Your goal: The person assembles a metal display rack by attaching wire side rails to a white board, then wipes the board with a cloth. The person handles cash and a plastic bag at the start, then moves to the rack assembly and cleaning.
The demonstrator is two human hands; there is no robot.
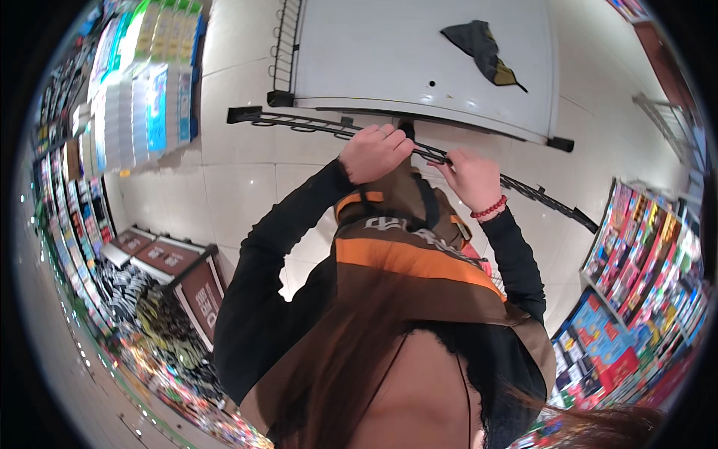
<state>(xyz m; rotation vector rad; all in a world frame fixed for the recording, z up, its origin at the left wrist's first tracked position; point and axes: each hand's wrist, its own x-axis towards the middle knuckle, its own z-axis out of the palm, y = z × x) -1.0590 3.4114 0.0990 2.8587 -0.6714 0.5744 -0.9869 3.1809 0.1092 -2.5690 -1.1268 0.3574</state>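
Observation:
A long black wire rail (303,126) slants across in front of me, just short of the white shelf top. My left hand (376,153) is closed around its middle, knuckles up. A little to the right, my right hand (474,179), with a red bead bracelet (490,209) at the wrist, grips the same rail with thumb and fingers. The rail's far left end and lower right end stick out past both hands. On the white shelf top (374,56) lies a crumpled dark grey and olive cloth (486,54), apart from my hands.
Wrapped packs (142,112) are stacked at the left. Below them stands a brown-sided display bin (198,292) with striped and green goods. Shelves of colourful packages (651,262) rise at the right. Another black wire rail (284,49) edges the white top's left side.

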